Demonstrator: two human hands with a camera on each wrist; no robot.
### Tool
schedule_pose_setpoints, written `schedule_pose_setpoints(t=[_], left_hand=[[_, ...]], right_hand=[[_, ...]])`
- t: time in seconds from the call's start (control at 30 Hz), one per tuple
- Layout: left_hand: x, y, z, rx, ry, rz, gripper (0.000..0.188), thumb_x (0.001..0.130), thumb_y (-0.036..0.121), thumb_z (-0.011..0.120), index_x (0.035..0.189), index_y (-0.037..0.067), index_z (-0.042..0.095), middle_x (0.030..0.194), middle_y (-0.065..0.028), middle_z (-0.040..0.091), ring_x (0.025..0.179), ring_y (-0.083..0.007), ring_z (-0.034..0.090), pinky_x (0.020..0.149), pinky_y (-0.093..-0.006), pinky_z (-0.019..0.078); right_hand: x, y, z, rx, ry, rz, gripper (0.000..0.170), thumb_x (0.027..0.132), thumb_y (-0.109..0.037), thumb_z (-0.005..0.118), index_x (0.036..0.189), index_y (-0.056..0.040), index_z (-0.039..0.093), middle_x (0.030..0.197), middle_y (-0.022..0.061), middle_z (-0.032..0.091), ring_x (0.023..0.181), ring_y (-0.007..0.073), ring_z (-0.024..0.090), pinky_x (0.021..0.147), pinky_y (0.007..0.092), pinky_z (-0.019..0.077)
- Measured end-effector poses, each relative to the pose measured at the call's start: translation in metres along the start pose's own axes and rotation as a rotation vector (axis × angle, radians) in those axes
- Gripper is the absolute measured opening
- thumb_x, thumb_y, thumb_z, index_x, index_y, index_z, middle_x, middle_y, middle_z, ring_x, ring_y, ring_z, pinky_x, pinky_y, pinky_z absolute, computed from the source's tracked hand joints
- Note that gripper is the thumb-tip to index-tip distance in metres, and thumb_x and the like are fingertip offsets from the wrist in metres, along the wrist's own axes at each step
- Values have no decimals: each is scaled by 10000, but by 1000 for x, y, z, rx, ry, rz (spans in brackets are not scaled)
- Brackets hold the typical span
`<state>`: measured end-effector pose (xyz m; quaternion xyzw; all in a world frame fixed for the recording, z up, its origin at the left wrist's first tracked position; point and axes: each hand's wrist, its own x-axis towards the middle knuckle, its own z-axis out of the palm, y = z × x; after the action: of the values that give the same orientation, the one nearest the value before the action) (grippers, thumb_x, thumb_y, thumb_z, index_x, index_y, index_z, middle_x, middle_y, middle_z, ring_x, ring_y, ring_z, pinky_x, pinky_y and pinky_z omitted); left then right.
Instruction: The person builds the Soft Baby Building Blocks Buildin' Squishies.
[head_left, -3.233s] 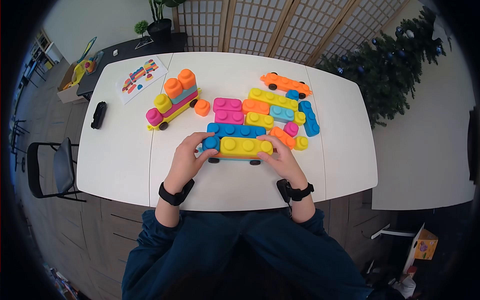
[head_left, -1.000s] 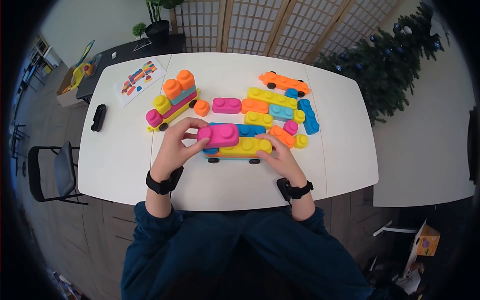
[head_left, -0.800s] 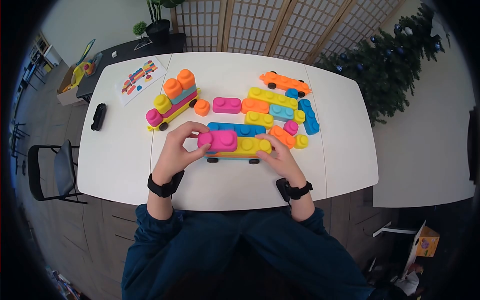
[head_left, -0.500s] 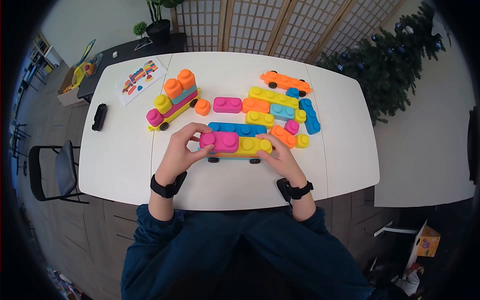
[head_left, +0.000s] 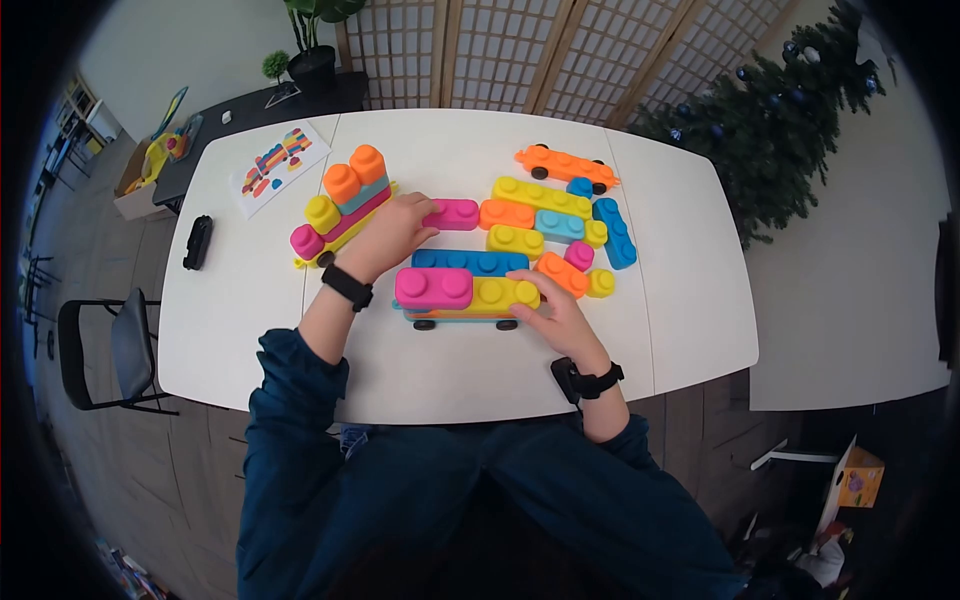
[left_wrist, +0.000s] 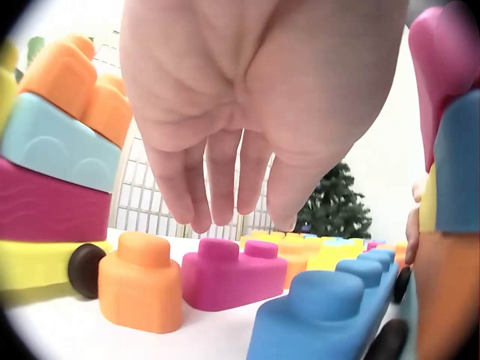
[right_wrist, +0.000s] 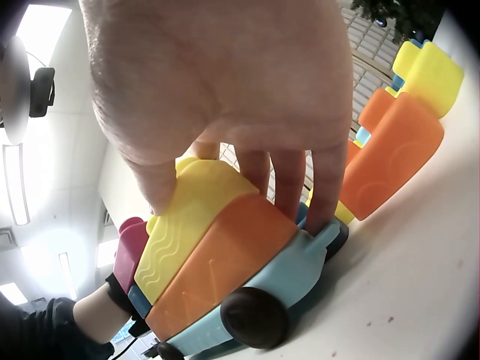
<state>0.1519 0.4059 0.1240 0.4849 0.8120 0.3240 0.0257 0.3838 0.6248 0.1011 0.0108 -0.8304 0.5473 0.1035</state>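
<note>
One loose pink block [head_left: 457, 214] sits just right of my left grip [head_left: 396, 228], long axis running sideways away from it. Left's clearly nearer, relaxed and grasping nothing; can't tell if it's touching. My right grip [head_left: 566, 318] is pinching the yellow block [head_left: 490, 293].

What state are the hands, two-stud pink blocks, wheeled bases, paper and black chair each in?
Left hand, fingers extended near loose pink block, not gripping
Right hand, fingers gripping yellow block
Loose pink block, on table, studs up
Stacked pink block, top of its stack
Light-blue base, loaded, wheels down
Yellow base, loaded
Orange base, bare on top
Paper, lying picture side up
Black chair, unoccupied
</note>
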Motion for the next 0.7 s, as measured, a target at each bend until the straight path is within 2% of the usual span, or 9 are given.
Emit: schedule_pose_setpoints(t=[0.03, 0.1, 0.17, 0.27, 0.43, 0.53, 0.6, 0.67, 0.7], left_hand=[[5, -3, 5, 111, 10, 90, 331, 881, 89, 728, 1194, -1, 666, 1079, -165, 690, 955, -339, 671, 876, -392, 554], [14, -10, 14, 147, 21, 93, 313, 872, 69, 712, 1175, 1, 669, 1086, -165, 688, 961, -352, 662, 879, -413, 552], [24, -21, 19, 257, -55, 16, 289, 867, 47, 695, 1152, 8, 670, 1085, -159, 692, 959, -350, 670, 869, -411, 554], [31, -24, 19, 231, -70, -39, 253, 858, 46, 694, 1108, 12, 680, 1071, -158, 692, 946, -352, 676, 856, -406, 559], [30, -22, 7, 120, -54, 2, 232, 839, 56, 720, 1064, 12, 690, 1042, -151, 691, 909, -331, 682, 833, -390, 569], [24, 2, -14, -9, 0, -10, 237, 822, 41, 737, 1052, 11, 688, 1014, -136, 688, 894, -314, 676, 809, -377, 571], [19, 26, -32, -80, 35, -23, 245, 814, 30, 743, 1052, 12, 686, 1003, -128, 687, 891, -306, 671, 795, -372, 570], [13, 51, -45, -128, 98, 61, 258, 810, 16, 743, 1061, 20, 681, 1001, -112, 684, 912, -297, 659, 799, -364, 560], [11, 62, -49, -129, 98, 59, 258, 810, 16, 743, 1061, 20, 681, 1001, -112, 684, 912, -297, 659, 799, -364, 560]], right_hand=[[0, 0, 0, -7, 1, -7, 460, 933, -189, 752, 1346, -51, 603, 1257, 108, 661, 1145, 228, 626, 976, 315, 482], [0, 0, 0, -11, 2, -10, 460, 933, -188, 752, 1346, -51, 603, 1259, 110, 662, 1147, 232, 628, 982, 318, 481], [0, -1, 0, -15, -1, -13, 460, 933, -186, 752, 1346, -51, 603, 1261, 113, 663, 1150, 237, 629, 987, 321, 480], [0, -1, 0, -27, 1, -13, 462, 930, -184, 754, 1347, -53, 605, 1266, 118, 663, 1161, 246, 630, 994, 329, 480], [1, -5, -2, -70, -10, -8, 468, 925, -192, 757, 1348, -59, 606, 1285, 128, 655, 1192, 259, 621, 1011, 343, 480], [2, -7, -8, -237, -14, -75, 514, 924, -206, 761, 1384, -67, 578, 1354, 137, 616, 1240, 280, 594, 1044, 359, 471], [7, -16, -14, -218, 19, -51, 548, 920, -213, 764, 1407, -70, 557, 1389, 142, 592, 1268, 295, 577, 1062, 371, 462], [16, -30, -19, -200, 49, -26, 582, 916, -219, 768, 1430, -74, 537, 1423, 146, 567, 1296, 309, 560, 1080, 382, 453], [21, -38, -20, -250, 109, -86, 614, 908, -220, 775, 1447, -76, 520, 1441, 151, 552, 1311, 318, 552, 1085, 389, 451]])
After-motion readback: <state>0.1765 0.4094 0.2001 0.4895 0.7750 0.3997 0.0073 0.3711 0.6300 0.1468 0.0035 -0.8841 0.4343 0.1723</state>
